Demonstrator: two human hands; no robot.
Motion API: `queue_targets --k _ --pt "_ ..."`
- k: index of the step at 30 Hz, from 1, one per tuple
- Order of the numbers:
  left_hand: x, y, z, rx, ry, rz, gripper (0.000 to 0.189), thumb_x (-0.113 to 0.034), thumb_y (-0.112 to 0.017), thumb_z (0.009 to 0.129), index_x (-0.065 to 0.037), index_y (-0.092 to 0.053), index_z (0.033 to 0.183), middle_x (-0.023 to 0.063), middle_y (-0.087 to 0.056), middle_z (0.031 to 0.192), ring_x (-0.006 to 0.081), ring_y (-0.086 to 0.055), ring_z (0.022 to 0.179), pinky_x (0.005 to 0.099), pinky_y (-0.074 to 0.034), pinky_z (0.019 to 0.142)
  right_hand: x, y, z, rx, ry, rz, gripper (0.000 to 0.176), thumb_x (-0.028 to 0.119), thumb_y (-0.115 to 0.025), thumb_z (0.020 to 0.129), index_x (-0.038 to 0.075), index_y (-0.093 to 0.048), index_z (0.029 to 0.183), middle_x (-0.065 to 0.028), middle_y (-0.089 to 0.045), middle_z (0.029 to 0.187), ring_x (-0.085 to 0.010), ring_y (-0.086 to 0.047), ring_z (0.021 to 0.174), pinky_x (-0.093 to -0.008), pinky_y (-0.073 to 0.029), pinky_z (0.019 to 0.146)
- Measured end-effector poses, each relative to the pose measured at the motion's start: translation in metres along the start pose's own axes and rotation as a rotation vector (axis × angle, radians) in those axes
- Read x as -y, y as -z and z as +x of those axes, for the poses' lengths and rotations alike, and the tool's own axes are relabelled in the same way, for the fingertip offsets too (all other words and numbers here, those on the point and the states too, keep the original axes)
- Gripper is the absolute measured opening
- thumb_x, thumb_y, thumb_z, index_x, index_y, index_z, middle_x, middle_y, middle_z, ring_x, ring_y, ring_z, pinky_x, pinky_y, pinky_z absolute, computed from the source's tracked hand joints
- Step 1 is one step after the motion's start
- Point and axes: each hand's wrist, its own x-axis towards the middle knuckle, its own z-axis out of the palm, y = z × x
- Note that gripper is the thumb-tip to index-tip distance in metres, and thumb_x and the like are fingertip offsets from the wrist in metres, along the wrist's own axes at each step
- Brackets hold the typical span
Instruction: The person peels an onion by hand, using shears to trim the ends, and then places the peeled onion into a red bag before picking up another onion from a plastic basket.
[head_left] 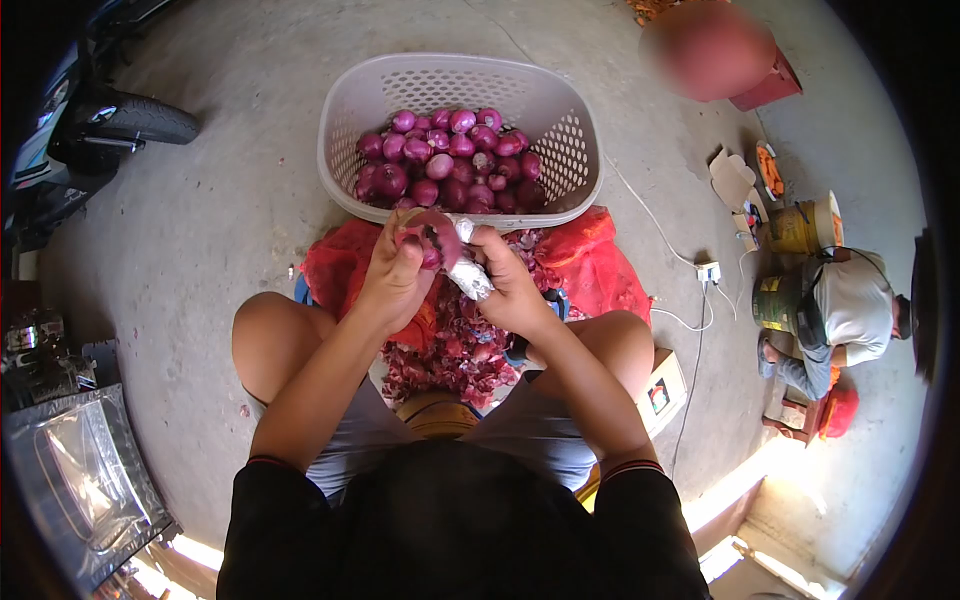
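Onion (432,238), red-purple, half-skinned, sits just on the near side of the basket (460,60), held up between both hands.

- Left hand (395,280): fingers (388,232) curled tight round the onion, thumb against its flank.
- Right hand (512,288): fingers (492,243) closed round a knife (470,272). Its handle is wrapped in something silvery and crinkled. The blade end meets the onion, and most of the blade is hidden behind it.
- Basket: pale plastic, rounded-rectangular, with lattice-pierced walls and a smooth rolled rim. Roughly half full of peeled onions (450,160), glossy, round, magenta to deep purple, heaped against its near wall.
- Under the near edge of the basket: a red mesh sack (592,262), crumpled and spread to either side.
- Nearer than the basket, between the bare knees: a loose heap of skins (450,352), papery, dull red, flaky.
- Floor (230,210) around the basket: grey concrete, rough and mottled.
- Right of the basket: a thin white cable (650,215) running to a small power strip (708,271). Farther right, another person (850,310) crouches beside a yellow bucket (800,228).
- Left of the basket, well apart: a black tyre (145,120).
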Motion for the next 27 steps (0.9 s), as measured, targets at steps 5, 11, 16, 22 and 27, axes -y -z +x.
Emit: queue_targets --k 5,11,16,22,27 --pt "-0.005 -0.004 0.001 0.017 -0.007 0.022 0.064 -0.048 -0.072 0.072 -0.011 -0.043 0.116 -0.0001 -0.052 0.109 0.0133 -0.051 0.105 0.0322 -0.040 0.094 -0.004 -0.004 0.000 -0.056 0.036 -0.060 0.041 -0.003 -0.059 0.077 0.006 -0.048 0.116 -0.0143 -0.062 0.101 -0.0279 -0.063 0.092 -0.0312 -0.047 0.081" --pt "-0.004 -0.004 0.000 -0.016 -0.032 0.022 0.064 -0.045 -0.074 0.072 -0.011 -0.043 0.115 -0.0001 -0.052 0.110 0.0133 -0.051 0.105 0.0314 -0.040 0.094 0.009 -0.015 0.002 -0.183 0.153 -0.171 0.043 -0.005 -0.059 0.077 0.005 -0.050 0.117 -0.0160 -0.062 0.101 -0.0282 -0.063 0.092 -0.0308 -0.047 0.081" --pt "-0.005 -0.006 0.002 -0.001 -0.099 0.102 0.066 -0.040 -0.077 0.070 -0.011 -0.042 0.118 0.0006 -0.052 0.112 0.0137 -0.051 0.108 0.0316 -0.040 0.096 0.004 -0.027 0.002 -0.313 0.209 -0.081 0.039 -0.006 -0.055 0.081 0.001 -0.050 0.119 -0.0166 -0.061 0.108 -0.0262 -0.063 0.096 -0.0302 -0.046 0.084" --pt "-0.003 -0.006 0.005 -0.036 -0.008 0.088 0.079 -0.052 -0.073 0.068 -0.014 -0.038 0.128 0.0011 -0.050 0.117 0.0170 -0.048 0.112 0.0369 -0.038 0.099 0.004 -0.032 0.001 -0.402 0.001 0.367 0.039 -0.004 -0.048 0.088 0.007 -0.047 0.125 -0.0059 -0.059 0.092 -0.0124 -0.056 0.074 -0.0226 -0.045 0.064" --pt "-0.004 -0.004 0.003 0.080 0.029 -0.080 0.066 -0.039 -0.076 0.073 -0.012 -0.039 0.121 0.0028 -0.052 0.115 0.0146 -0.051 0.108 0.0331 -0.040 0.096 0.011 -0.004 0.006 -0.428 -0.067 0.592 0.015 0.019 -0.036 0.099 0.017 -0.051 0.100 0.0011 -0.035 0.056 -0.0086 -0.030 0.043 -0.0220 -0.022 0.038"
